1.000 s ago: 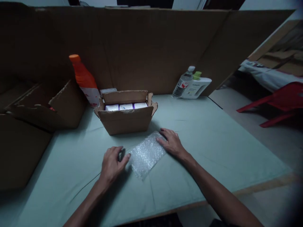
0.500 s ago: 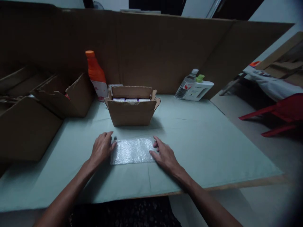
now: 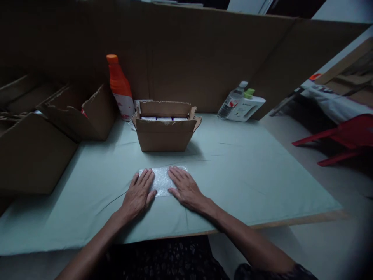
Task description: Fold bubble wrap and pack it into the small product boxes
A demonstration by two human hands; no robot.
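A clear sheet of bubble wrap (image 3: 162,181) lies flat on the table's pale green cloth (image 3: 233,182). On its left end rests my left hand (image 3: 138,194), palm down with the fingers stretched out. My right hand (image 3: 186,188) lies flat over the right end, its fingers also extended. Between the two hands the middle of the sheet shows; both ends are partly covered. Just beyond it stands an open cardboard box (image 3: 164,136), with several white-topped packs (image 3: 164,118) inside.
Larger open cardboard boxes (image 3: 35,155) stand at the left. An orange bottle (image 3: 119,89) leans at the back. A clear water bottle (image 3: 232,102) and a white jug with a green cap (image 3: 247,108) are against the cardboard wall (image 3: 186,58). A red chair (image 3: 349,134) is at the right.
Both hands have moved inward from the edges of the bubble wrap and now lie flat on top of it. The view has tilted slightly downward.
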